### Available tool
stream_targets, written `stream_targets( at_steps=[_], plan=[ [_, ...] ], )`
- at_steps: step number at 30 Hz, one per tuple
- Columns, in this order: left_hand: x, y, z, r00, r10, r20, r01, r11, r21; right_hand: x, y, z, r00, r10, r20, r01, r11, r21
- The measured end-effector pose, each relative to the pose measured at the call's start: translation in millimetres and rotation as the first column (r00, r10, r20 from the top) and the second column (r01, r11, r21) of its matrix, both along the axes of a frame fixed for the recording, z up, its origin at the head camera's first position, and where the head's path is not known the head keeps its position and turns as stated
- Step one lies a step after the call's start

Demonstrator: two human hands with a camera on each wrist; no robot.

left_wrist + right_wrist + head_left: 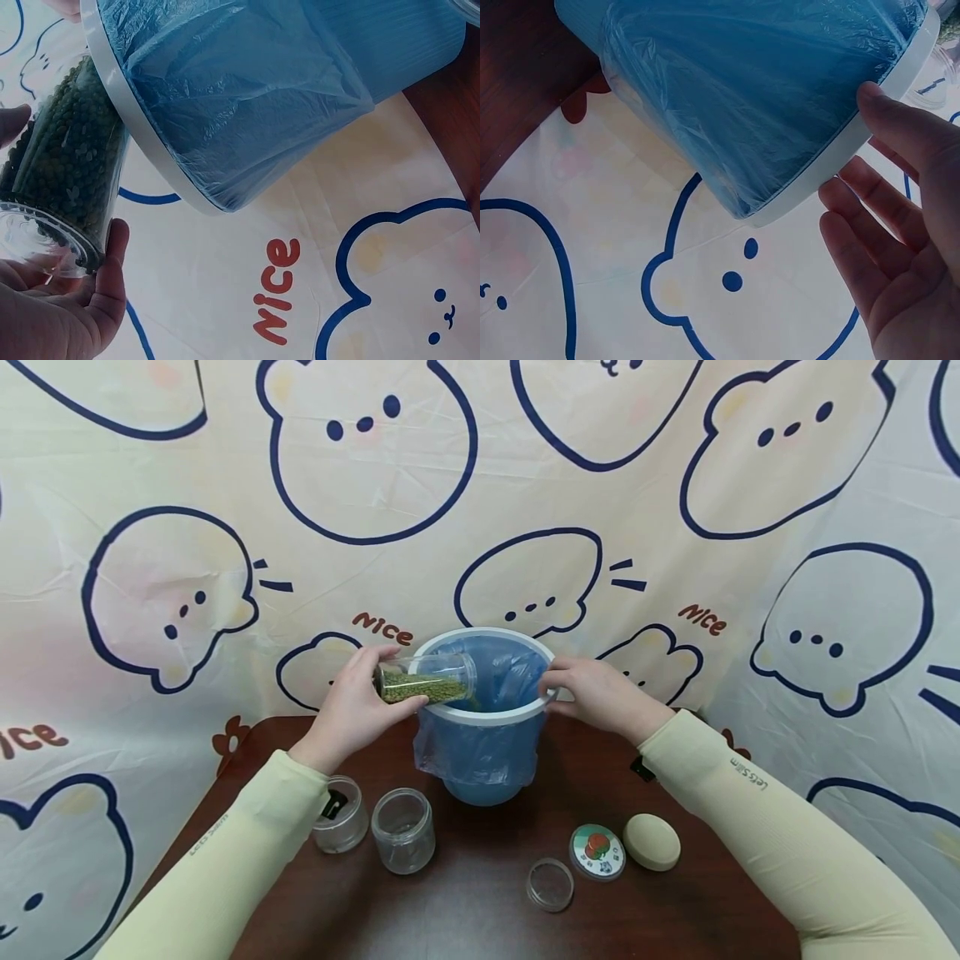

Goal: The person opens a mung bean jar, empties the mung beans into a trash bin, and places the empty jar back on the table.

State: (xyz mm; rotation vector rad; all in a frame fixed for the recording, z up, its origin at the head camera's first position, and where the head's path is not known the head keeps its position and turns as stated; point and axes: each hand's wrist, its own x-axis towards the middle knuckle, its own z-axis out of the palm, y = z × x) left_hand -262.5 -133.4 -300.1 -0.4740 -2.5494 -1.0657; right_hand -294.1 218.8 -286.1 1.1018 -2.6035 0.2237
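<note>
My left hand [357, 708] grips a clear jar [71, 142] of small green beans [423, 687]. The jar lies nearly on its side, its mouth over the left part of the rim of a blue bin [480, 752]. Some green shows just inside the bin below that mouth. A thin clear bag lines the bin and hangs down outside under the white rim [840, 150]. At the opposite side my right hand [592, 693] pinches the rim, thumb on the outside and fingers over the edge. The bottom of the bin's inside is hidden.
Two clear jars without lids, a left jar [347, 827] and a right jar [405, 839], stand at the front left of the dark table [465, 910]. Front right lie a clear lid [550, 885], a round lid with a tomato picture [597, 852] and a beige round object [652, 842].
</note>
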Motion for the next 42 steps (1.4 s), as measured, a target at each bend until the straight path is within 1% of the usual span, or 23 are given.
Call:
stream_targets(
  at_steps=[8,16,42],
  plan=[
    [0.5,0.8,0.6,1.000,0.003,0.001,-0.003,1.000,0.002,0.7,0.4,-0.7,1.000,-0.003,0.003,0.003,1.000,-0.011],
    [0.3,2.0,-0.9,1.000,0.004,-0.023,-0.004,1.000,0.006,-0.3,1.3,-2.7,1.000,-0.008,0.004,0.008,1.000,-0.017],
    [2.8,3.1,1.7,1.000,0.012,0.000,-0.012,0.999,0.032,0.3,1.6,-3.9,1.000,-0.006,0.018,0.007,1.000,-0.027]
  ],
)
